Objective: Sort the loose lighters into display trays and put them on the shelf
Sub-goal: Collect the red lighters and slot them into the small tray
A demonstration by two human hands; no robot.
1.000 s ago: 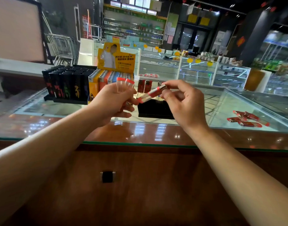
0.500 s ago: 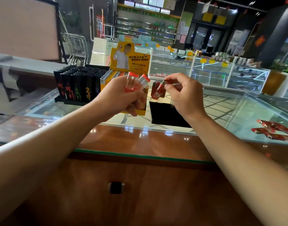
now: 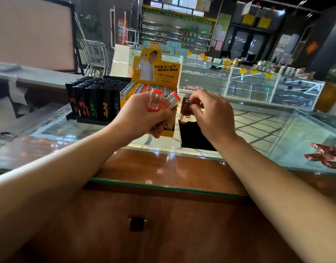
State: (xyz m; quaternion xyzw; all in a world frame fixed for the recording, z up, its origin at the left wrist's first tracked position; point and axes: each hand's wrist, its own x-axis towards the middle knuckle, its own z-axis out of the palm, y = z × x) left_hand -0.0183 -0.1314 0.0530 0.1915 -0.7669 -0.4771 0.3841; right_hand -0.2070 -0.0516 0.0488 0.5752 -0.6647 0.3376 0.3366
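Observation:
My left hand (image 3: pixel 146 118) grips two clear lighters with red ends (image 3: pixel 161 100), held upside down above the glass counter. My right hand (image 3: pixel 211 114) pinches the top of a red lighter (image 3: pixel 185 111) that stands upright in the black display tray (image 3: pixel 192 135). Several loose red lighters (image 3: pixel 326 155) lie on the glass at the far right.
A yellow display box (image 3: pixel 155 76) of lighters stands behind my left hand, with a black tray of dark lighters (image 3: pixel 95 100) to its left. The wooden counter front with a glass edge (image 3: pixel 163 186) lies below my arms. Glass showcases and shelves fill the background.
My right hand turned its red lighter from slanted to upright and lowered it into the black tray. My left hand stayed up with its two lighters.

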